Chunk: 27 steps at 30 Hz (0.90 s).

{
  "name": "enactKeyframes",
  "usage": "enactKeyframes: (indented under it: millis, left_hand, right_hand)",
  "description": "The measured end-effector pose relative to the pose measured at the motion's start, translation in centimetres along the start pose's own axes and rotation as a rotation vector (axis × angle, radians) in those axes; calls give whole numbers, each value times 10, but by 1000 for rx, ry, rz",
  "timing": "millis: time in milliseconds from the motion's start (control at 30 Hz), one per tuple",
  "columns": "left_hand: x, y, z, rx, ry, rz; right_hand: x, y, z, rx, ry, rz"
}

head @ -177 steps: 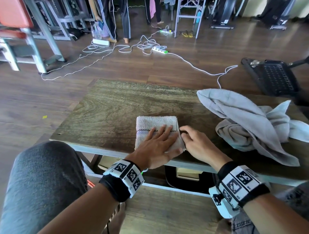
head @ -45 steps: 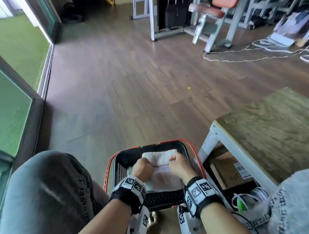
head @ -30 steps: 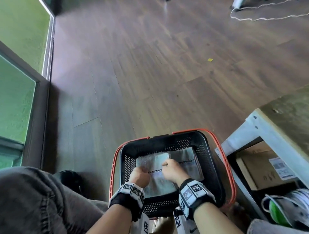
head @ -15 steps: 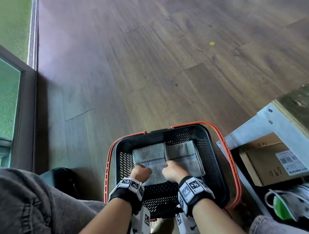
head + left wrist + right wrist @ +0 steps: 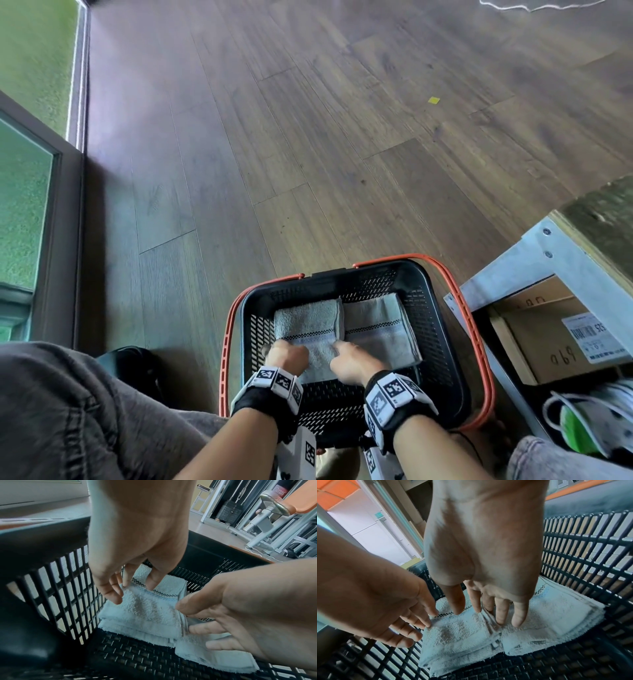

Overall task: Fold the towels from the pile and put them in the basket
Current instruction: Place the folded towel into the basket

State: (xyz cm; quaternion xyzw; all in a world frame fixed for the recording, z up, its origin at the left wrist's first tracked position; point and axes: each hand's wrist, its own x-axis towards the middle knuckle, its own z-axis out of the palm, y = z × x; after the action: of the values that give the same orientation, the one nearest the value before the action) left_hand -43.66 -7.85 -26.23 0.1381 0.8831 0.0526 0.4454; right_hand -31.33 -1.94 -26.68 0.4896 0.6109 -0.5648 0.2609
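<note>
A black basket (image 5: 442, 342) with orange handles stands on the floor between my knees. Two folded grey towels lie side by side on its bottom. The left towel (image 5: 308, 320) has a checkered band, and so does the right towel (image 5: 376, 325). My left hand (image 5: 286, 354) hangs over the left towel's left edge, and relaxed fingertips (image 5: 126, 584) touch it. My right hand (image 5: 346, 359) reaches down at that towel's right edge, its straight fingers (image 5: 502, 615) at the seam between the two towels. Neither hand lifts anything.
The wooden table's corner (image 5: 603, 209) on a grey metal frame stands at the right. A cardboard box (image 5: 548, 339) and a coiled white cable (image 5: 561, 404) sit beneath it. A glass door (image 5: 27, 205) runs along the left, and my left knee (image 5: 68, 411) is beside the basket.
The towel folded on the table went down into the basket beside the other towel. In the last half second it lies flat and my hands have hardly moved.
</note>
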Motion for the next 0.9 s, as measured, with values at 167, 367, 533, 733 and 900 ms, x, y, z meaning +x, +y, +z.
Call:
enactKeyframes:
  millis: [167,367,533,733,900]
  left_hand:
    - [-17,3,-8,-24,-32,43]
    - [-46,28,-27,-18,-11,177]
    - [-57,52,-38,-89,24,309]
    - [-180,80,-79,-120,53,530]
    - [-248,93,-91,-171,76,690]
  right_hand:
    - [-11,-1,-2,32,121,-1]
    - [-56,-12,-33,6,393,-93]
    - [-121,-31,-53,111,634,-223]
    - [-214,-43,-62,176,853,-311]
    - [-282,-42,-69,256,997,-358]
